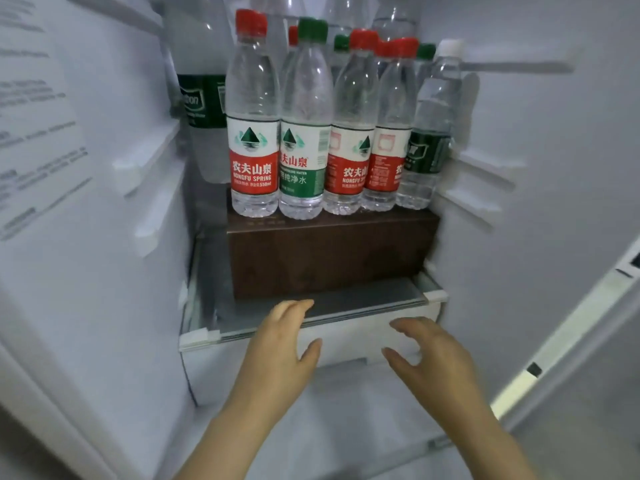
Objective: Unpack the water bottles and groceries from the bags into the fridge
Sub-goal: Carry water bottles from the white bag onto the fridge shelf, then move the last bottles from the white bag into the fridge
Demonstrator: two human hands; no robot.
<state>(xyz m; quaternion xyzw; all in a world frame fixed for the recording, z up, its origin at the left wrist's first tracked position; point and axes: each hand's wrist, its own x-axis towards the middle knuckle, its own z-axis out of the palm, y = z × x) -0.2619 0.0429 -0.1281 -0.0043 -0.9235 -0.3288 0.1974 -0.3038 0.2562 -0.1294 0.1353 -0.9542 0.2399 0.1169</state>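
Nothing is held by either hand. The left hand is stretched forward with relaxed, nearly straight fingers, and its fingertips are seen at the front edge of the glass shelf. The right hand is spread wide, with thumb and fingers apart, in front of the white drawer that lies just under this shelf. Whether it touches the drawer cannot be told.

The water bottles are found inside the fridge, above and behind both hands. They are set close together in rows on a brown box, which rests on the glass shelf. Each bottle is upright: the long axis is vertical, the cap is pointed up and the labels of the front row are turned to the opening. A large bottle with a dark green label is placed behind them at the left.

The box is laid with its long axis across the shelf, from left to right. It is just behind the left fingertips, so the left hand is judged the nearer one to it, while the right hand is lower and nearer to the drawer. No bag is seen in this view, so the amount left to unpack cannot be judged.
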